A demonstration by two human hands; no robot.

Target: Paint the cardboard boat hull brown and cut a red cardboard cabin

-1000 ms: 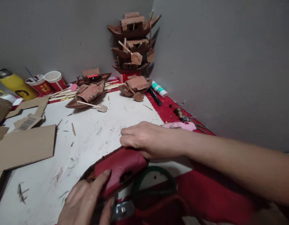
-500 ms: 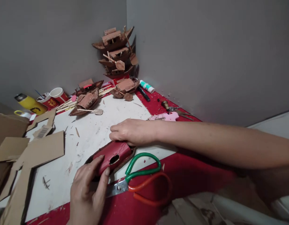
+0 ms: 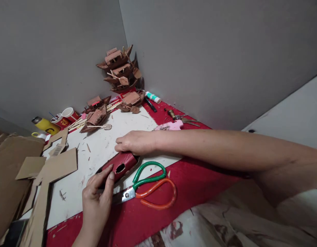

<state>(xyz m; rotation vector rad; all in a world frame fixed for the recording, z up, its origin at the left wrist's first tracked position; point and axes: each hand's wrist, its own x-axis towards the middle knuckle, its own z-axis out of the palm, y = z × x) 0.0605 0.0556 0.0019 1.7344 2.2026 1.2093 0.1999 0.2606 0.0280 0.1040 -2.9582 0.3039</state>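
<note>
Red-covered boat hull (image 3: 119, 164) pinned on the desk (image 3: 96, 147) between both hands: left hand (image 3: 96, 200) fingers curled on its near end, right hand (image 3: 134, 142) fingers pressed flat over its far edge. Scissors (image 3: 148, 187) just beside, toward the desk's near edge; bare white board beyond. Grip unchanged since earlier; view pulled back

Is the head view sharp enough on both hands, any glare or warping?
Head view: left hand and right hand on the red piece look sharp; light is dim and even, no glare; wide-angle warping bends the wall edges; stacked boats cast a dark shadow.
</note>
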